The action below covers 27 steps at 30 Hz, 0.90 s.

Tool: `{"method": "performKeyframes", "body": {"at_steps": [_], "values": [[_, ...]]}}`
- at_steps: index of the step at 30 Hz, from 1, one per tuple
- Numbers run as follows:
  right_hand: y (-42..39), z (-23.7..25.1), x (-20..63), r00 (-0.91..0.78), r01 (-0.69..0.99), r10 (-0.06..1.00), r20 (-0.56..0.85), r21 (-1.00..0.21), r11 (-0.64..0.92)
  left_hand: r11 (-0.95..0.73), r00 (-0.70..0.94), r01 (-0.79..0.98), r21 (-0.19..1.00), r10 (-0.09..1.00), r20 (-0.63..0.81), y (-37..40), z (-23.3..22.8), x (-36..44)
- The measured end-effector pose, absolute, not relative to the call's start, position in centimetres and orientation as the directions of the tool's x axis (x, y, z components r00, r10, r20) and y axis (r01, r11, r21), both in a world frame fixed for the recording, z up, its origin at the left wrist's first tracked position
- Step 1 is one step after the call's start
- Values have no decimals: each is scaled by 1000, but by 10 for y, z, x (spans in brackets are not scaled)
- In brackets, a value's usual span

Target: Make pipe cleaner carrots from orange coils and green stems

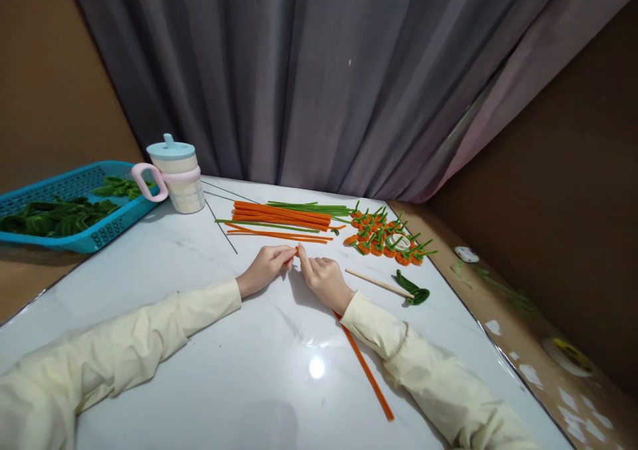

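Near the middle of the white table, my left hand [272, 267] and my right hand [325, 280] meet at the fingertips. A small bit of orange pipe cleaner [297, 251] shows pinched between them. A long orange pipe cleaner strand [367, 370] runs out from beneath my right wrist toward the lower right; whether it joins the piece in my fingers is hidden. Just beyond my hands lie a bundle of orange pipe cleaners [282, 215], some loose ones, and green pipe cleaners [309, 207]. Small orange shapes with green stems [377, 237] are grouped to the right.
A wooden stick [373, 281] touches a dark green curled piece [417, 290] right of my hands. At the left stand a lidded cup [185, 181] and a blue basket [94, 237] holding green coiled pieces. A white ring [398, 242] lies among the orange shapes. Grey curtains [299, 78] hang behind.
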State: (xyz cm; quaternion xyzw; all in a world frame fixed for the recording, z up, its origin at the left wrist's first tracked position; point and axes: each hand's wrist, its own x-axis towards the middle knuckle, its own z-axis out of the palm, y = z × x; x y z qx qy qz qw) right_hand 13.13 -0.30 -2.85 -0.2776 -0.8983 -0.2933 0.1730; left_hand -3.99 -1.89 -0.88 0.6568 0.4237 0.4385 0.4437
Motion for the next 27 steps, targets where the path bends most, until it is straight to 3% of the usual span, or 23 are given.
{"method": "performKeyframes", "body": {"at_steps": [9,27], "values": [[-3,-29,131,-769,602,360,529,406,688,-132,308,53,990,945,109,-16,-11,-39],[2,-37,131,-687,645,376,622,284,709,-197,348,56,979,923,166,-17,-13,-41]]}}
